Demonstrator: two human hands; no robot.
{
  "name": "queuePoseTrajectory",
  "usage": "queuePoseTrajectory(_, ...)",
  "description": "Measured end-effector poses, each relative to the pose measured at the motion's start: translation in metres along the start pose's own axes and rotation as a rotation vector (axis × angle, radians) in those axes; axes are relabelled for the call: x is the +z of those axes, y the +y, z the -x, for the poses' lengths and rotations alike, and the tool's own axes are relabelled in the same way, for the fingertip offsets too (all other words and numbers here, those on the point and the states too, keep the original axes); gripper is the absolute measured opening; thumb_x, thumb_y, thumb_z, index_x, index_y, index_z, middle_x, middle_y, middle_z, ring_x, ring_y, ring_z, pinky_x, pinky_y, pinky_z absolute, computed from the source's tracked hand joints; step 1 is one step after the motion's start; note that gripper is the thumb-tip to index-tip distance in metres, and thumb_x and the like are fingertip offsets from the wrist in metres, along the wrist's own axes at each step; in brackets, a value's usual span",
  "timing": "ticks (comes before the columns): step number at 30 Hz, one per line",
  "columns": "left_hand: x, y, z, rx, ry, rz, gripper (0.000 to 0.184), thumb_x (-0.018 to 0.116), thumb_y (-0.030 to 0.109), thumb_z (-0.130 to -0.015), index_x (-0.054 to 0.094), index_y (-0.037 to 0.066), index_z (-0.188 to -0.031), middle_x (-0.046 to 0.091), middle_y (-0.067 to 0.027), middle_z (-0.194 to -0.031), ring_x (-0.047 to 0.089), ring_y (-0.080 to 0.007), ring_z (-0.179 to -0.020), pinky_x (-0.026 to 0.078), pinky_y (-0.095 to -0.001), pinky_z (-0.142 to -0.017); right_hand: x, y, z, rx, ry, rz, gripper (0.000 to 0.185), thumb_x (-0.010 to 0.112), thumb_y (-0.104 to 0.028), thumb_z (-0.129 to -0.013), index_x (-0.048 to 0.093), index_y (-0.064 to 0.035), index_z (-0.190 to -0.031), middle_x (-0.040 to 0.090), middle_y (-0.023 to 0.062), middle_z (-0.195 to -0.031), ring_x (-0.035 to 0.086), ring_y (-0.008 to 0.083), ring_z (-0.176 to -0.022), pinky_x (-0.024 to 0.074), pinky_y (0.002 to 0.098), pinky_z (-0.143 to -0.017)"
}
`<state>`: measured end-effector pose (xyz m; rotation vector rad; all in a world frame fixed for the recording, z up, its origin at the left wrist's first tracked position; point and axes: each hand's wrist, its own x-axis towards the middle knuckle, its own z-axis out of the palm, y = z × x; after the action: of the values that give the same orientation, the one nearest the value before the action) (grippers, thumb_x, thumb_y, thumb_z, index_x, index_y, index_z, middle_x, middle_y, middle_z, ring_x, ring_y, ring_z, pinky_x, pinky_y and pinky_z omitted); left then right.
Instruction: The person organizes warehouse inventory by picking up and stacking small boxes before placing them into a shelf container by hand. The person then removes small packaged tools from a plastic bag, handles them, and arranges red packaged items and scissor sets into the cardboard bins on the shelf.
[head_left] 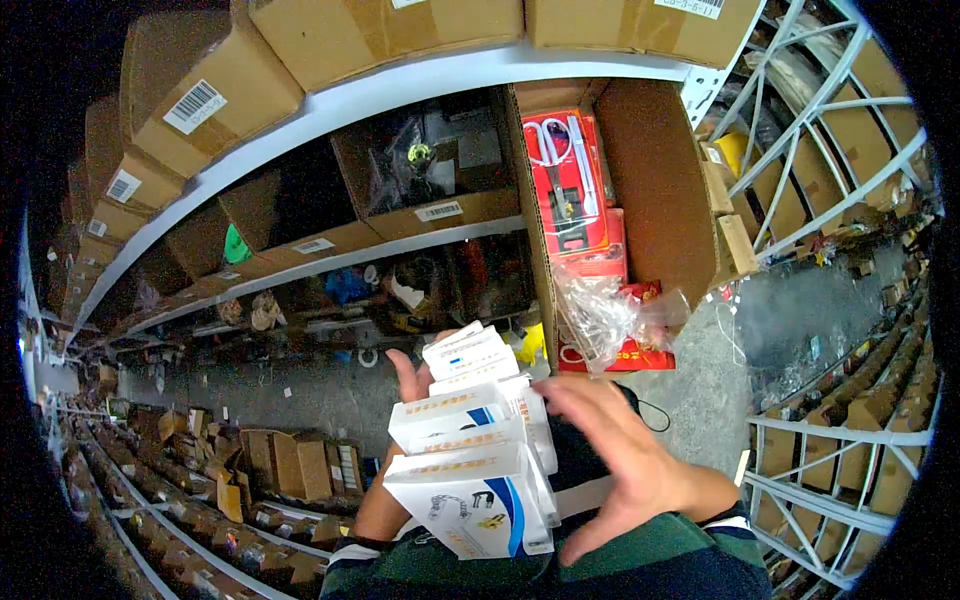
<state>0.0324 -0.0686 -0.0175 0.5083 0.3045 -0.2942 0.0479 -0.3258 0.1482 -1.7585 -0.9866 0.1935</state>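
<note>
nearest the wearer, a green and dark garment [650,545] lies behind a staggered row of white boxes [465,495], which is located between the two hands. the hands are apart. the left hand [408,380] is largely covered by the row; its thumb side shows past the far end, and its grip cannot be determined. the right hand [640,465] is spread, palm toward the row, thumb and fingers wide; fingertip contact with the boxes cannot be confirmed. fault conditions: the boxes are unevenly aligned, so weak or one-sided support could let one slide out; squeezing at one end only could cause the row to fan or buckle; a dropped unit could reach the floor [700,400]. edges: box corners project by differing amounts, and the lower rim of the open carton [655,185], just beyond the right hand, could catch knuckles or a corner on an upward move. that carton contains red packs [570,235] and clear plastic bags [605,315], which could snag. working room is greater to the left, above the aisle, than toward the carton. farther out, the shelf edge [390,70] and a metal rack [840,433] bound the space.
</note>
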Motion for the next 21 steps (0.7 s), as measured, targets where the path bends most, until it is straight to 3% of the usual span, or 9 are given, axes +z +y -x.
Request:
queuePoseTrajectory(1,-0.002,-0.001,0.001,-0.008,0.008,-0.006,0.101,0.022,0.086,-0.076,0.041,0.008,-0.138,0.047,-0.0125,-0.139,0.047,-0.0281,-0.127,0.037,-0.0449,-0.106,0.004,-0.003,-0.002,0.065,-0.074,0.045,0.133,0.091,-0.051,-0.046,0.022,0.0089,-0.143,0.036,0.0277,-0.136,0.044,0.0417,-0.120,0.0384,0.0450,-0.100)
queuePoseTrajectory(3,0.002,0.000,0.001,-0.017,0.019,-0.011,0.101,0.022,0.086,-0.077,0.040,0.008,-0.138,0.047,-0.0126,-0.139,0.047,-0.0282,-0.127,0.038,-0.0449,-0.106,0.011,-0.004,-0.008,0.048,-0.062,0.034,0.129,0.089,-0.050,-0.050,0.022,0.0103,-0.141,0.037,0.0276,-0.132,0.045,0.0420,-0.117,0.0399,0.0446,-0.099)
queuePoseTrajectory(4,0.010,0.000,0.004,-0.012,0.056,-0.034,0.104,0.023,0.087,-0.076,0.040,0.005,-0.139,0.048,-0.0176,-0.136,0.048,-0.0321,-0.124,0.040,-0.0465,-0.104,0.014,-0.004,-0.010,0.032,-0.048,0.023,0.124,0.088,-0.049,-0.053,0.023,0.0117,-0.140,0.039,0.0276,-0.128,0.046,0.0422,-0.113,0.0414,0.0442,-0.097)
queuePoseTrajectory(5,0.015,0.001,0.005,-0.008,0.092,-0.057,0.107,0.025,0.088,-0.075,0.039,0.003,-0.139,0.050,-0.0227,-0.133,0.050,-0.0361,-0.121,0.042,-0.0480,-0.103,0.017,-0.003,-0.012,0.044,-0.065,-0.020,0.134,0.090,-0.050,-0.048,0.018,0.0109,-0.143,0.035,0.0290,-0.131,0.043,0.0433,-0.118,0.0370,0.0442,-0.102)
queuePoseTrajectory(8,0.012,0.002,0.010,-0.059,0.063,-0.054,0.101,0.020,0.084,-0.079,0.038,0.007,-0.141,0.048,-0.0158,-0.137,0.050,-0.0293,-0.124,0.039,-0.0444,-0.105,0.016,-0.007,-0.030,0.135,-0.125,-0.028,0.132,0.090,-0.048,-0.051,0.017,0.0119,-0.143,0.032,0.0301,-0.132,0.040,0.0440,-0.120,0.0349,0.0444,-0.103)
queuePoseTrajectory(14,-0.002,0.001,0.013,-0.059,0.066,-0.055,0.103,0.023,0.085,-0.077,0.038,0.006,-0.140,0.052,-0.0160,-0.133,0.052,-0.0304,-0.121,0.043,-0.0446,-0.102,0.029,-0.010,-0.029,0.139,-0.135,0.014,0.105,0.087,-0.041,-0.057,0.032,0.0096,-0.131,0.030,0.0268,-0.134,0.035,0.0415,-0.120,0.0327,0.0446,-0.099)
queuePoseTrajectory(18,-0.010,-0.004,0.006,-0.004,-0.065,-0.008,0.106,0.028,0.088,-0.073,0.040,0.005,-0.138,0.050,-0.0156,-0.135,0.051,-0.0320,-0.122,0.042,-0.0469,-0.103,0.046,-0.008,-0.012,0.026,-0.009,-0.089,0.101,0.087,-0.040,-0.057,0.035,0.0066,-0.130,0.036,0.0247,-0.131,0.041,0.0390,-0.116,0.0335,0.0428,-0.097)
queuePoseTrajectory(20,-0.017,-0.005,0.002,-0.044,0.066,0.046,0.105,0.031,0.089,-0.071,0.045,0.008,-0.136,0.052,-0.0258,-0.130,0.053,-0.0439,-0.116,0.047,-0.0576,-0.091,0.051,-0.008,-0.009,-0.157,-0.002,-0.297,0.099,0.086,-0.037,-0.061,0.034,0.0060,-0.133,0.043,0.0230,-0.127,0.047,0.0374,-0.112,0.0356,0.0425,-0.097)
queuePoseTrajectory(21,-0.021,-0.003,0.001,-0.046,0.052,0.028,0.105,0.031,0.089,-0.071,0.046,0.008,-0.136,0.051,-0.0256,-0.131,0.053,-0.0442,-0.116,0.047,-0.0573,-0.092,0.053,-0.011,-0.009,-0.258,0.109,-0.315,0.095,0.086,-0.038,-0.062,0.035,0.0010,-0.133,0.050,0.0202,-0.120,0.049,0.0358,-0.105,0.0361,0.0460,-0.091)
